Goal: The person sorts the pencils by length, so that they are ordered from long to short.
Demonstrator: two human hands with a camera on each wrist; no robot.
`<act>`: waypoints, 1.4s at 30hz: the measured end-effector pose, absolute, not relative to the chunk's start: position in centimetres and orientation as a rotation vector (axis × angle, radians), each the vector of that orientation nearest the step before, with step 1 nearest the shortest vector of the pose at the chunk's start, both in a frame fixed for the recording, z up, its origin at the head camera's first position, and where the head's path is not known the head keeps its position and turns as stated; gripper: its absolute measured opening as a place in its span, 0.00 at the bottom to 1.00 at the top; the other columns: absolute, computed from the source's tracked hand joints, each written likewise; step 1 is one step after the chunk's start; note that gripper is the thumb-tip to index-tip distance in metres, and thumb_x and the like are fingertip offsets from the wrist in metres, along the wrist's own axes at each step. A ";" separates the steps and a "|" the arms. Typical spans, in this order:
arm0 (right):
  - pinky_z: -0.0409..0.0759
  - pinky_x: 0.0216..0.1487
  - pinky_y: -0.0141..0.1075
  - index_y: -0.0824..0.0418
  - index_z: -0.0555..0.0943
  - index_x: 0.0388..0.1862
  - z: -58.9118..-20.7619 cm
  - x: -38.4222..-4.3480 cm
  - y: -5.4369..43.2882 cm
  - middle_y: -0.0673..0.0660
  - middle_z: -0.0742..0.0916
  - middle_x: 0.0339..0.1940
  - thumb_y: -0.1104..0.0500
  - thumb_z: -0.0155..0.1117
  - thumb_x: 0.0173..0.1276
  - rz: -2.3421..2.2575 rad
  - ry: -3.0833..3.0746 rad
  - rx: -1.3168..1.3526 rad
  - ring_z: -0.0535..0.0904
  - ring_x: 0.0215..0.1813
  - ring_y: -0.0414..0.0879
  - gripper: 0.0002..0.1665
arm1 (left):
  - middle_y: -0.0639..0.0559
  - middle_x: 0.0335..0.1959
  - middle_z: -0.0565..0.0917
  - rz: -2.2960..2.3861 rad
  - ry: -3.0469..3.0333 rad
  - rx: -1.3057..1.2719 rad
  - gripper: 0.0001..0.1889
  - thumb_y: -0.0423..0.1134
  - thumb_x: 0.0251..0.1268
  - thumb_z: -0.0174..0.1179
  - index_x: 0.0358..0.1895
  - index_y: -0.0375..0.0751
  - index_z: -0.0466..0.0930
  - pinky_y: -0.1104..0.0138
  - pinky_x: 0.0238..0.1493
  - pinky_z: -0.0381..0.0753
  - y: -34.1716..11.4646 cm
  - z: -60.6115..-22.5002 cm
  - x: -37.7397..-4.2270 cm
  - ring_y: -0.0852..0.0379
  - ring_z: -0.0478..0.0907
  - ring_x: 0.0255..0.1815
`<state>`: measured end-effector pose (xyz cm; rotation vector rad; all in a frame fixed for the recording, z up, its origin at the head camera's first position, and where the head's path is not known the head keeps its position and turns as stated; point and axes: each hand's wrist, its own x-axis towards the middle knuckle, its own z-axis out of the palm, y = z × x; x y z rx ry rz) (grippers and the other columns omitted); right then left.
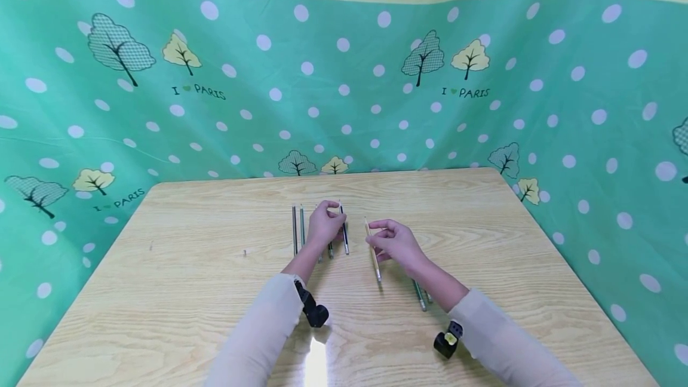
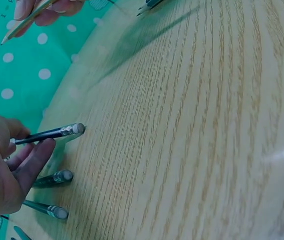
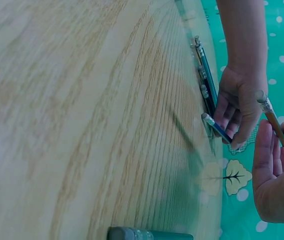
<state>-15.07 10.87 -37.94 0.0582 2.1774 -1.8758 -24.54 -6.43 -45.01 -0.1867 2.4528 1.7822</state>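
My left hand (image 1: 325, 226) pinches a dark blue pencil (image 1: 344, 236) at the right end of a row of pencils, its eraser end toward me. Under and left of that hand lie several more pencils, among them a black one (image 1: 294, 232), a teal one (image 1: 302, 224) and a dark green one (image 1: 330, 250), partly hidden by the hand. A yellow pencil (image 1: 375, 260) is held between the thumb and fingers of my right hand (image 1: 396, 245), raised over the table with its tip pointing away. In the right wrist view its eraser end (image 3: 263, 97) faces the camera.
Below my right forearm lie green pencils (image 1: 419, 296), partly covered by the arm. The wooden table (image 1: 188, 291) ends at a green dotted cloth (image 1: 344, 76) behind and at the sides. Each wrist carries a small black camera (image 1: 317, 315).
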 end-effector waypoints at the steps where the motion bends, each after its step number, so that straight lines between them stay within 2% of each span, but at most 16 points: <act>1: 0.84 0.34 0.35 0.67 0.71 0.57 -37.9 -15.1 10.9 0.51 0.80 0.30 0.66 0.61 0.63 -1.876 2.179 0.058 0.78 0.31 0.43 0.23 | 0.46 0.38 0.79 1.776 2.456 -0.187 0.19 0.38 0.60 0.60 0.55 0.45 0.71 0.65 0.25 0.85 -6.4 -45.0 -24.6 0.55 0.79 0.24; 14: 0.83 0.31 0.34 0.64 0.72 0.58 -41.0 -16.8 11.8 0.49 0.80 0.30 0.62 0.64 0.62 -1.901 2.172 0.045 0.78 0.30 0.42 0.25 | 0.44 0.36 0.81 1.672 2.554 -0.198 0.18 0.35 0.61 0.59 0.55 0.41 0.72 0.67 0.21 0.84 -6.7 -44.7 -24.9 0.55 0.78 0.21; 27: 0.83 0.31 0.34 0.64 0.73 0.56 -41.1 -16.9 12.0 0.49 0.80 0.29 0.62 0.65 0.61 -1.908 2.205 0.067 0.79 0.30 0.44 0.24 | 0.45 0.38 0.79 1.528 2.630 -0.186 0.17 0.38 0.62 0.58 0.54 0.40 0.72 0.70 0.20 0.82 -6.3 -45.1 -25.1 0.56 0.78 0.23; 37: 0.83 0.31 0.34 0.62 0.74 0.56 -41.2 -16.9 12.3 0.49 0.80 0.29 0.61 0.65 0.61 -1.900 2.209 0.087 0.78 0.30 0.43 0.24 | 0.47 0.23 0.78 1.353 2.735 -0.160 0.15 0.37 0.63 0.57 0.53 0.39 0.73 0.72 0.16 0.78 -5.9 -45.3 -25.1 0.57 0.76 0.16; 42: 0.83 0.31 0.34 0.62 0.73 0.56 -41.1 -17.0 12.5 0.49 0.80 0.30 0.61 0.65 0.61 -1.906 2.211 0.083 0.78 0.30 0.43 0.24 | 0.45 0.30 0.79 1.303 2.764 -0.163 0.15 0.36 0.62 0.58 0.52 0.38 0.75 0.73 0.16 0.78 -5.6 -45.1 -25.1 0.58 0.76 0.17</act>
